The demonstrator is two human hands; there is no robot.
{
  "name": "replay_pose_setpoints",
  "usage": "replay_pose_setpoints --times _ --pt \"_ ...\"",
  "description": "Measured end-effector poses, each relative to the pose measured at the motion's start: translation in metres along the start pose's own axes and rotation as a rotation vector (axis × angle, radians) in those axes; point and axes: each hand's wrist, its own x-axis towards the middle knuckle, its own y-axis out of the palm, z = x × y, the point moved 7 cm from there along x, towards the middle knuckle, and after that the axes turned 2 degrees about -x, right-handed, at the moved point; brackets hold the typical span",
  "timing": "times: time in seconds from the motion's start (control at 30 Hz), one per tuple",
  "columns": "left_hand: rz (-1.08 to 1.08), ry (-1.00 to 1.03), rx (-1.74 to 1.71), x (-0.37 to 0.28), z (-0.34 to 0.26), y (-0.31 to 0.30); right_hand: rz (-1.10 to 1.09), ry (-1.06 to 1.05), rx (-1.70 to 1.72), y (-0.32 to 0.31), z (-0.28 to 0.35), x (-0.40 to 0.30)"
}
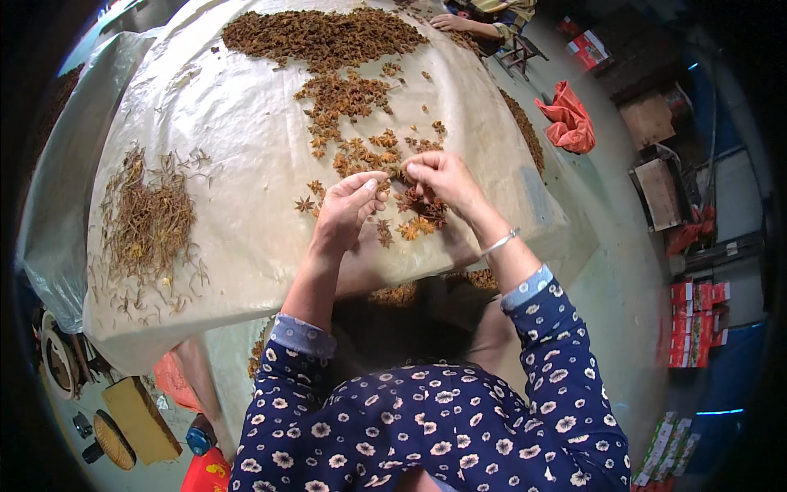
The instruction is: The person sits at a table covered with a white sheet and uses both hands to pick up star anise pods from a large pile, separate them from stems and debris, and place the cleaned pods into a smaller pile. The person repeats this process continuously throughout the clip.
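Note:
My left hand [345, 208] is pinched around a star anise pod [383, 186], partly hidden by the fingers. Close by on the right, my right hand [447, 182] has its thumb and forefinger together over the loose star anise; whether anything is between them is too small to tell. Under and beside both hands, star anise pods [424, 226] lie scattered on a plastic-covered table [246, 184]. A trail of star anise [344, 98] leads back to a large heap [320, 37] at the far side. Thin brown stems [150, 215] form a pile at the left.
At the far right corner, another person's hand [450, 23] rests by more star anise, near a folding stool [520, 58]. A red plastic bag [567, 118] lies on the floor to the right. Red boxes [693, 323] are stacked further right. The table's front edge [203, 317] is before me.

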Motion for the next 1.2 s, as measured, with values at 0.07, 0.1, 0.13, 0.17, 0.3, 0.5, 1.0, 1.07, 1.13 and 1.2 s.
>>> replay_pose_setpoints --times 0.07,0.1,0.13,0.17,0.3,0.5,1.0,1.07,1.13,1.2 --pt "0.014 -0.022 0.006 -0.003 0.002 0.002 -0.001 0.021 0.054 0.015 0.004 -0.024" --pt "0.022 -0.023 0.030 -0.003 0.003 0.004 0.009 -0.004 0.060 0.021 0.009 -0.031" --pt "0.029 -0.022 0.054 -0.003 0.004 0.006 0.038 -0.020 0.104 0.028 0.014 -0.038" --pt "0.031 -0.017 0.102 -0.004 0.003 0.008 -0.006 -0.090 0.014 0.028 0.008 -0.034" --pt "0.021 0.035 0.289 -0.004 0.001 0.013 -0.116 -0.371 -0.615 0.024 0.032 -0.042" --pt "-0.185 0.108 0.755 -0.008 -0.005 0.027 -0.143 -0.400 -1.207 0.026 0.014 -0.038" --pt "-0.436 0.428 1.347 0.000 -0.029 0.006 0.015 -0.164 -1.110 0.015 -0.027 0.010" --pt "-0.378 0.477 1.340 0.003 -0.025 0.001 -0.030 -0.237 -1.070 0.022 -0.039 0.008" --pt "-0.351 0.508 1.387 0.006 -0.017 0.000 -0.089 -0.213 -1.075 0.023 -0.039 0.011" --pt "-0.289 0.358 1.363 0.011 -0.010 0.007 -0.145 -0.221 -0.961 0.008 -0.047 0.012"
